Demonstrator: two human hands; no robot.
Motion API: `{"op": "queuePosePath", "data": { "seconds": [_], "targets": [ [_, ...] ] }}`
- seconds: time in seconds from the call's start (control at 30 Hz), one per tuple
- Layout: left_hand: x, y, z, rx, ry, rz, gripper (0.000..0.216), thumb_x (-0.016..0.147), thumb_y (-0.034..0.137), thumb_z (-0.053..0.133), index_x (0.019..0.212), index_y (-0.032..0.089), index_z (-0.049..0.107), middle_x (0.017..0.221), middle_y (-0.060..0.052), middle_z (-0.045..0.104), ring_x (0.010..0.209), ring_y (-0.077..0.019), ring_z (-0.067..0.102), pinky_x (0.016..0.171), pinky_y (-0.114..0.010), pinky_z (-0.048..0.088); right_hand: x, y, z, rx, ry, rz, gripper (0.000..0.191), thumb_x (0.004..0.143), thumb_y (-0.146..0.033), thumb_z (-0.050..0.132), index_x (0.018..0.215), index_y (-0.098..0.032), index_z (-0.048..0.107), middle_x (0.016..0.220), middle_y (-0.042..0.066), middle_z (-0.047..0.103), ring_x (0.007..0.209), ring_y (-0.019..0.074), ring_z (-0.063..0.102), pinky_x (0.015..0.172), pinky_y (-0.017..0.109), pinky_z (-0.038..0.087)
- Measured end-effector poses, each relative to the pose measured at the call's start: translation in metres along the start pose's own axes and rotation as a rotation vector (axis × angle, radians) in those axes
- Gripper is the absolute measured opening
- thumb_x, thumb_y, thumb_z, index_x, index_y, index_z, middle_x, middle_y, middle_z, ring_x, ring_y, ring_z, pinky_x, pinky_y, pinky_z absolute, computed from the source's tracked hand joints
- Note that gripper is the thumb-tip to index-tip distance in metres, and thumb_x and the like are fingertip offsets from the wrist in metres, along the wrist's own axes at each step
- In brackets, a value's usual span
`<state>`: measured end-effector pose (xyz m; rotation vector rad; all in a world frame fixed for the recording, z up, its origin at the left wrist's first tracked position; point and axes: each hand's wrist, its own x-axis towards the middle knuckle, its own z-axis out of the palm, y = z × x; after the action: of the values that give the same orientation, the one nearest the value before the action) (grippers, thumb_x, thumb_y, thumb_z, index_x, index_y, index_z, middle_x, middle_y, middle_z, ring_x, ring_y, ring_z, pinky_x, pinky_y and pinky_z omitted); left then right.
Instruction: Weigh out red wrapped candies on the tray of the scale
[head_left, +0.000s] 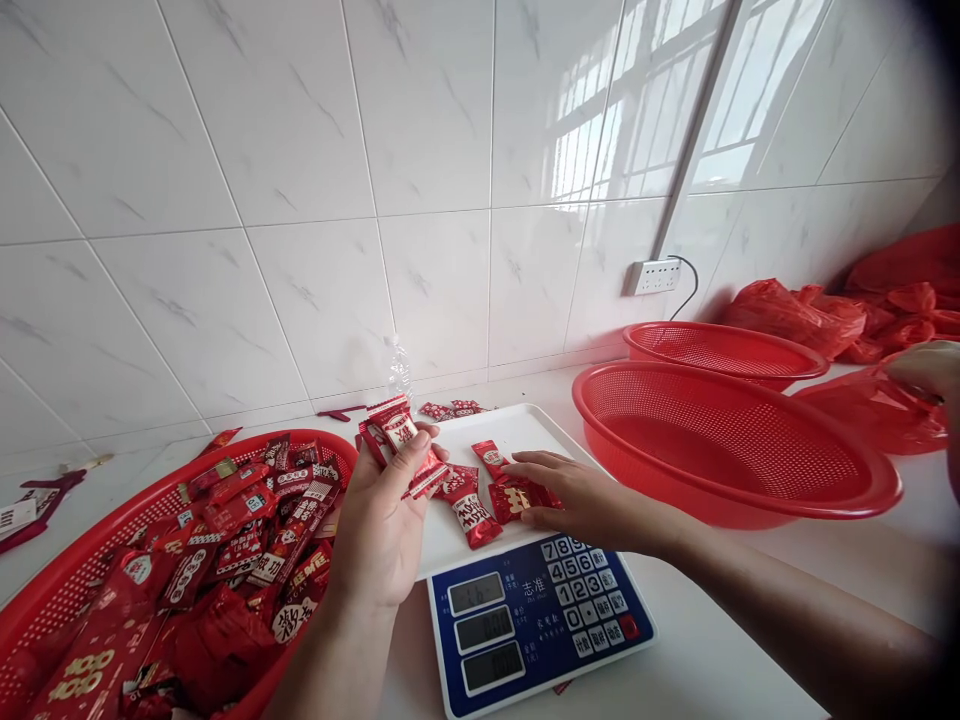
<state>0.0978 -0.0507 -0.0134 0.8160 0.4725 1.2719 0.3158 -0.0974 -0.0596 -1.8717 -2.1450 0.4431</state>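
Observation:
My left hand (pixel 386 530) is closed around a few red wrapped snack packets (pixel 401 430), held above the left edge of the white weighing tray (pixel 544 430). Over the tray's right side, my right hand (pixel 592 500) has its fingers stretched out and touches red packets (pixel 514 500) lying there. More small packets (pixel 476 518) rest on the tray between my hands. Below it, the blue panel of the digital scale (pixel 540 620) shows keys and three displays. Left of my left hand, a red perforated basket (pixel 341 445) is heaped with red snack packets (pixel 247 510).
Two red plastic baskets (pixel 750 460) stand to the right. Behind them lie tied red plastic bags (pixel 795 315). Another person's hand (pixel 930 370) touches a red bag (pixel 862 405) at the right edge. A clear bottle (pixel 400 368) and a power socket (pixel 655 277) are by the tiled wall.

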Motion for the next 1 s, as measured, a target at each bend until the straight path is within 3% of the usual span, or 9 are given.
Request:
{"op": "queuePosePath", "data": {
  "seconds": [0.3, 0.6, 0.83, 1.0],
  "targets": [
    [-0.001, 0.0, 0.001, -0.004, -0.002, -0.001, 0.034, 0.058, 0.023, 0.086, 0.084, 0.019, 0.065, 0.083, 0.0, 0.067, 0.069, -0.0103, 0.062, 0.064, -0.022, 0.054, -0.001, -0.001, 0.004, 0.0, 0.019, -0.009, 0.054, 0.085, -0.046, 0.056, 0.133, -0.023, 0.055, 0.143, 0.012, 0.048, 0.13, 0.0311, 0.044, 0.108, 0.047, 0.037],
    [-0.001, 0.0, 0.0, -0.008, -0.013, 0.001, 0.033, 0.061, 0.022, 0.084, 0.087, 0.019, 0.064, 0.084, 0.0, 0.066, 0.07, -0.0107, 0.062, 0.066, -0.023, 0.054, -0.002, 0.0, -0.001, 0.016, -0.035, 0.024, 0.057, 0.085, -0.051, 0.055, 0.136, -0.026, 0.052, 0.149, 0.011, 0.04, 0.134, 0.0326, 0.04, 0.11, 0.049, 0.034],
    [-0.001, 0.0, -0.001, -0.003, -0.02, 0.001, 0.03, 0.064, 0.022, 0.083, 0.087, 0.019, 0.064, 0.084, 0.0, 0.066, 0.07, -0.0105, 0.062, 0.066, -0.023, 0.054, -0.007, 0.0, -0.007, 0.053, -0.037, 0.007, 0.053, 0.084, -0.047, 0.055, 0.134, -0.03, 0.053, 0.148, 0.008, 0.041, 0.128, 0.0332, 0.048, 0.105, 0.047, 0.041],
    [-0.002, 0.0, -0.002, -0.001, -0.014, 0.007, 0.029, 0.064, 0.022, 0.082, 0.087, 0.019, 0.064, 0.085, 0.0, 0.066, 0.071, -0.0105, 0.061, 0.067, -0.023, 0.053, -0.01, 0.002, -0.013, 0.054, -0.066, 0.042, 0.055, 0.084, -0.043, 0.056, 0.137, -0.033, 0.05, 0.15, 0.005, 0.039, 0.132, 0.0336, 0.044, 0.106, 0.048, 0.04]
  ]
}}
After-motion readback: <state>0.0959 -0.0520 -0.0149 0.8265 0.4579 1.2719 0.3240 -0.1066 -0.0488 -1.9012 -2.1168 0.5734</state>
